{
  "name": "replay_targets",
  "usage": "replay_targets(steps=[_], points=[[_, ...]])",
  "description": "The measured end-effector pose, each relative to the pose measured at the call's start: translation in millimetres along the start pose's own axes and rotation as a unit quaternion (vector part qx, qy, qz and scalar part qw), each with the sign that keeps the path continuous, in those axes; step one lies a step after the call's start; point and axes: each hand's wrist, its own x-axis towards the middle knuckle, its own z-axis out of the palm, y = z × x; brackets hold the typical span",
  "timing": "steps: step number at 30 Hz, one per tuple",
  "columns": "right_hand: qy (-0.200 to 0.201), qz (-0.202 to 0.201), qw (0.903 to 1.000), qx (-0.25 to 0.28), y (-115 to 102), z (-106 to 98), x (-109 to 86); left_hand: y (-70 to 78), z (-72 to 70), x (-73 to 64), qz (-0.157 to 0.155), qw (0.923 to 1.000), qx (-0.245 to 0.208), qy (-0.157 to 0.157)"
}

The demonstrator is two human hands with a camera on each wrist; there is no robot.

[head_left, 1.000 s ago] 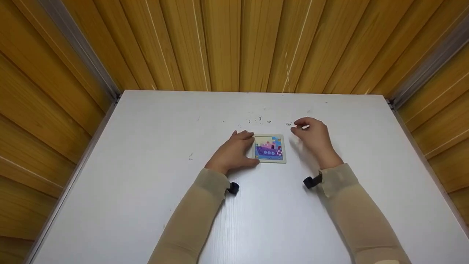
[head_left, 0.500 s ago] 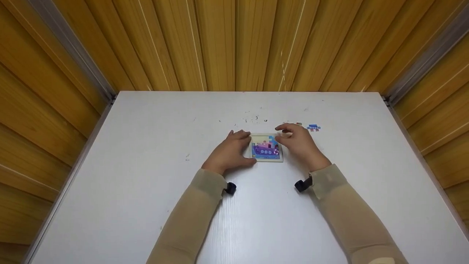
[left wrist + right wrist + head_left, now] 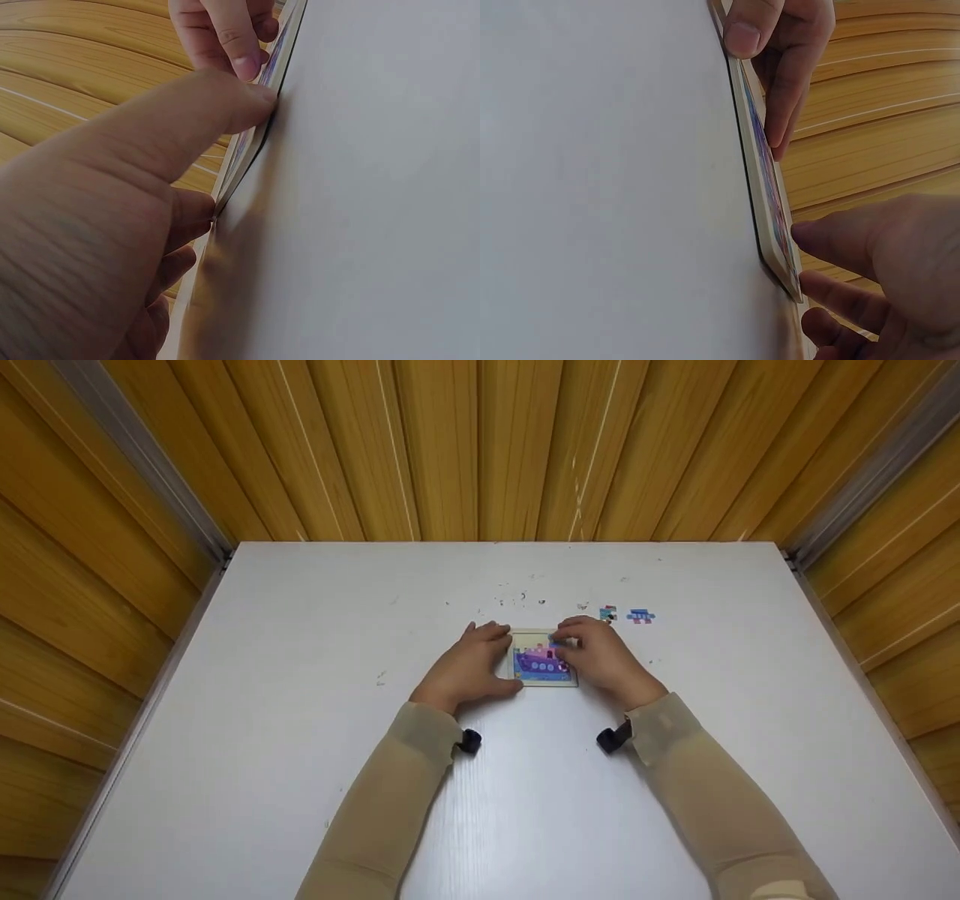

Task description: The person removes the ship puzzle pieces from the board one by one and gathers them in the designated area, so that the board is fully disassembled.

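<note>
A small square tray jigsaw puzzle (image 3: 541, 667) with a purple ship picture lies on the white table. Bare cream board shows in its upper part. My left hand (image 3: 469, 667) holds the puzzle's left side, thumb at the near corner and fingers at the far corner. In the left wrist view, the left thumb (image 3: 232, 105) lies on the pale rim. My right hand (image 3: 600, 660) bends over the puzzle's far right corner, thumb and index finger at its surface. In the right wrist view, the right thumb (image 3: 821, 232) meets the picture; whether a piece is pinched there, I cannot tell.
Past the right hand lie loose puzzle pieces: a mostly green one (image 3: 608, 613) and a blue-and-pink cluster (image 3: 640, 616). Small dark marks (image 3: 523, 596) speckle the white table (image 3: 337, 622). Wood-look panels (image 3: 442, 450) stand behind and at both sides.
The right hand has come leftward from beside the loose pieces to the puzzle's far right corner, uncovering those pieces. The left hand keeps its hold on the puzzle.
</note>
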Motion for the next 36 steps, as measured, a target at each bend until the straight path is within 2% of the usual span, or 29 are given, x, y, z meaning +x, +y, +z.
replay_targets(steps=[8, 21, 28, 36], points=[[-0.018, 0.009, 0.9997, -0.015, 0, 9, -2.5, -1.0, 3.1, -1.7, 0.006, 0.9999, 0.012, -0.003], [-0.007, 0.020, 0.9997, -0.012, -2, 10, -0.1, 0.4, -0.1, -1.7, 0.010, 0.9999, 0.013, -0.002], [0.015, -0.005, 0.9997, -0.016, -1, 9, -0.5, 1.7, -0.7, -2.4, -0.007, 1.0000, -0.003, -0.001], [0.025, 0.013, 0.9993, -0.024, -1, 7, -0.9, 2.8, -0.8, -1.5, -0.012, 0.9999, 0.002, 0.001]])
